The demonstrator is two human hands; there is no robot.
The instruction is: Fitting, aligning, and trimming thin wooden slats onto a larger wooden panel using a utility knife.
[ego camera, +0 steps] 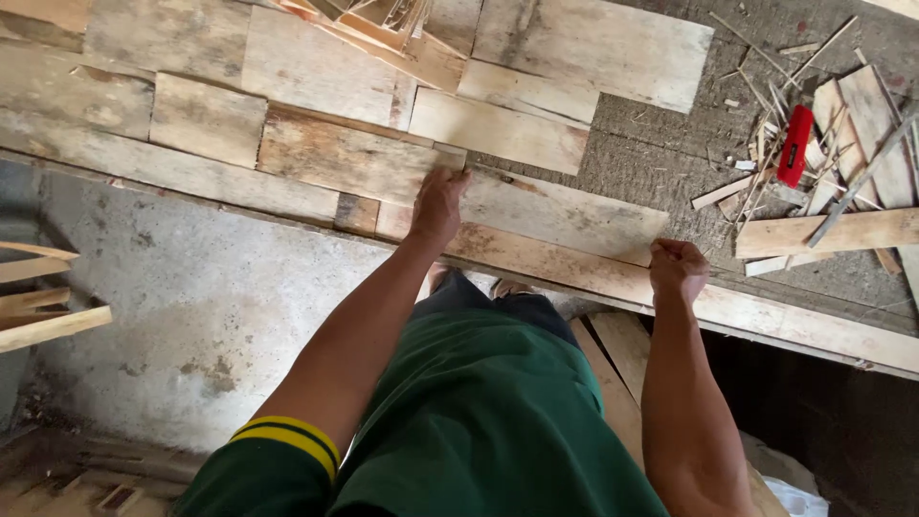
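My left hand (pixel 438 203) rests palm down on a flat wooden plank (pixel 565 218) on the workbench, its fingers reaching the joint with a darker plank (pixel 349 158). My right hand (pixel 678 269) is closed in a fist on the long pale board (pixel 593 276) that runs along the bench's near edge. I cannot tell if the fist grips the board's edge or only presses on it. Several more worn planks (pixel 316 67) lie side by side across the bench.
A red tool (pixel 795 144) lies among splinters and offcuts (pixel 842 124) at the right. A loose board (pixel 828 233) lies beside them. Wooden strips (pixel 43 325) stick in from the left above the concrete floor (pixel 211 306). Boards (pixel 613 373) lean below the bench.
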